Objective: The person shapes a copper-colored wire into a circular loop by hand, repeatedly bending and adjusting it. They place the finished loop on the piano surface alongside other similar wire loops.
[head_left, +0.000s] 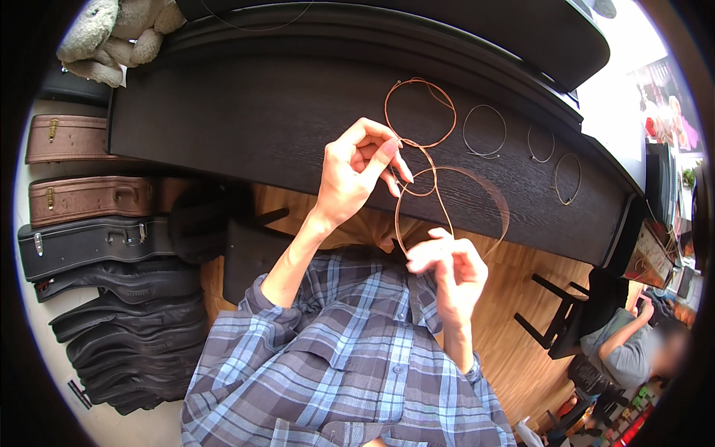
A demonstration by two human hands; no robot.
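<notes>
A copper-coloured wound string (417, 144), like a guitar string, hangs in loose loops between my hands over the front edge of a black wooden surface. My left hand (361, 167) is closed in a pinch on its strands, thumb against the fingers. Lower and to the right, my right hand (452, 274) pinches the string too, its fingertips smeared by motion. The lower loop is blurred along its right side. An upper loop reaches over the black surface; whether it rests there I cannot tell.
On the black surface (246, 112) lie several thinner coiled strings, one silvery (485, 155). Instrument cases (89, 242) are stacked at the left, below a plush toy (138, 37). A black stool (555, 316) stands at the right, near another person (625, 354).
</notes>
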